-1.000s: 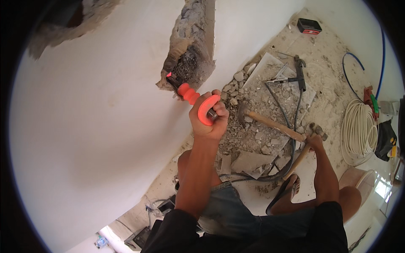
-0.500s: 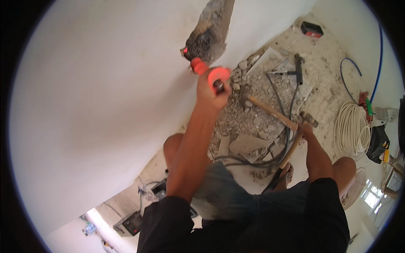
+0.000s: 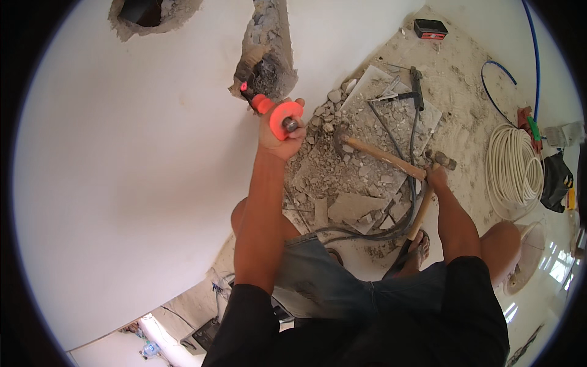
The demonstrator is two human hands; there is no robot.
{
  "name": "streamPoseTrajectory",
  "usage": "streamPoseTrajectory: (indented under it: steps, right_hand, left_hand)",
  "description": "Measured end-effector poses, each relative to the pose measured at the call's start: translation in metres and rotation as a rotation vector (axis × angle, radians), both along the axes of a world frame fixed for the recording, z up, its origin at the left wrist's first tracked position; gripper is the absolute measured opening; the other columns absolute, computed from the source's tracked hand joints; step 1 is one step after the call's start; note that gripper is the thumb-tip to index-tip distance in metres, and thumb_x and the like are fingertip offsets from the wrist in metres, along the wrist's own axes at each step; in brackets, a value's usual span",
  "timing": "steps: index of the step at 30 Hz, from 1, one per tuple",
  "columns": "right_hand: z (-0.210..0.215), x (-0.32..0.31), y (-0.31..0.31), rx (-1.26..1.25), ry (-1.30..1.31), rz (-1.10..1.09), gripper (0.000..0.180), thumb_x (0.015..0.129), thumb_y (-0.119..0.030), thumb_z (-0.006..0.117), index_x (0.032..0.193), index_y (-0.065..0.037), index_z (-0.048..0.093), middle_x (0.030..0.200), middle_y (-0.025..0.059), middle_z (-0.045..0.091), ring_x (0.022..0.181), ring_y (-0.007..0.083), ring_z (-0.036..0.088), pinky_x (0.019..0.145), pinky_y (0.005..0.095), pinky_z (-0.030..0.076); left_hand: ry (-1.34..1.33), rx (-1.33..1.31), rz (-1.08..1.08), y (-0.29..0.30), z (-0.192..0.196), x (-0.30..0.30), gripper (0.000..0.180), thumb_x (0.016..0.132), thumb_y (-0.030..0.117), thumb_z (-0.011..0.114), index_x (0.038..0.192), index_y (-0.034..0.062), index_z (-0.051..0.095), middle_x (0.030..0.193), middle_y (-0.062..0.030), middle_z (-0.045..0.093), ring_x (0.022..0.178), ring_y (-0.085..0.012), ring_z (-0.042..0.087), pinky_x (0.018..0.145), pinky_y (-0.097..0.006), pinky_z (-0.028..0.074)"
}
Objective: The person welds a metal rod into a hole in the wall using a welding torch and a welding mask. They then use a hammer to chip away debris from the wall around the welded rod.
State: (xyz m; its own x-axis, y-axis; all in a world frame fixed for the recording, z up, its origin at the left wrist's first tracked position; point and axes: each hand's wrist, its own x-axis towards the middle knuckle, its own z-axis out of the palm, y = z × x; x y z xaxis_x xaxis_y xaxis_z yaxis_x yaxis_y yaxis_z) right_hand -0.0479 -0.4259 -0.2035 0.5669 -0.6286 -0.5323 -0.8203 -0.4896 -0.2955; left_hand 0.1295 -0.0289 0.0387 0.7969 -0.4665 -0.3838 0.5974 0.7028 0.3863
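Note:
My left hand [image 3: 273, 144] is wrapped around a cold chisel [image 3: 281, 116] with a bright orange guard and grip. The chisel's struck metal end faces me, and its tip end sits at the broken lower end of a channel [image 3: 267, 67] cut in the white wall. My right hand [image 3: 436, 176] is closed on the wooden handle of a hammer [image 3: 422, 215], just below its steel head. The hammer's handle slants down toward my foot. A second wooden-handled hammer [image 3: 385, 158] lies across the rubble, its handle end close to my right hand.
Broken plaster and rubble [image 3: 330, 165] cover the floor along the wall. A black power tool [image 3: 417, 92] with a dark cable [image 3: 411, 189] lies there. Right of it are a coil of cream cable [image 3: 513, 168], blue tubing [image 3: 537, 73] and a black-and-red box [image 3: 430, 29]. A hole [image 3: 143, 12] opens in the wall.
The view has shifted, so the wall hole now shows at upper left. My left hand still holds the chisel at the channel's end; my right hand keeps its grip on the hammer.

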Motion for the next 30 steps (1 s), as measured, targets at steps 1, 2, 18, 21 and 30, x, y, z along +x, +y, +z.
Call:
streamPoseTrajectory:
  steps: [1,2,18,21,30]
  right_hand:
    - [0.004,0.006,-0.002,0.01,0.017,-0.009,0.065,0.076,-0.046,0.066,0.111,0.006,0.048,0.107,0.0274,0.057,0.103,0.0394,0.055,0.085,0.0448,0.045]
    - [0.005,0.007,-0.007,-0.001,0.012,-0.002,0.065,0.076,-0.046,0.065,0.111,0.006,0.048,0.107,0.0274,0.057,0.103,0.0395,0.055,0.085,0.045,0.045]
    - [0.006,0.006,0.008,-0.059,-0.005,0.005,0.058,0.078,-0.048,0.063,0.101,0.004,0.054,0.099,0.0236,0.06,0.096,0.038,0.058,0.08,0.0469,0.046]
    - [0.005,0.009,-0.001,-0.074,0.006,-0.015,0.059,0.077,-0.049,0.063,0.103,0.004,0.054,0.1,0.0228,0.059,0.097,0.0379,0.058,0.081,0.0465,0.046]
    - [0.008,0.012,-0.005,-0.049,-0.005,-0.042,0.06,0.077,-0.046,0.065,0.107,0.004,0.053,0.104,0.0233,0.058,0.1,0.0378,0.056,0.084,0.0463,0.044]
  left_hand:
    - [-0.03,-0.028,-0.037,0.005,0.0,-0.001,0.014,0.086,0.023,0.051,0.086,0.0093,0.056,0.1,-0.0085,0.059,0.06,-0.0142,0.061,0.04,-0.024,0.037]
    - [-0.06,-0.056,-0.075,0.005,-0.002,-0.003,0.014,0.086,0.022,0.051,0.085,0.009,0.056,0.1,-0.0087,0.059,0.061,-0.0147,0.062,0.04,-0.025,0.038]
    - [-0.07,0.266,0.172,-0.008,-0.011,-0.028,0.028,0.086,0.029,0.046,0.097,0.0068,0.058,0.104,-0.01,0.062,0.092,-0.0306,0.059,0.098,-0.045,0.038]
    - [0.013,0.608,0.172,-0.019,-0.016,-0.015,0.026,0.089,0.026,0.046,0.097,0.0034,0.056,0.107,-0.0133,0.06,0.093,-0.0308,0.058,0.098,-0.043,0.04]
    - [-0.207,0.329,0.117,-0.025,-0.004,-0.018,0.024,0.089,0.021,0.049,0.095,-0.0012,0.055,0.092,-0.0101,0.062,0.095,-0.0263,0.058,0.098,-0.043,0.04]
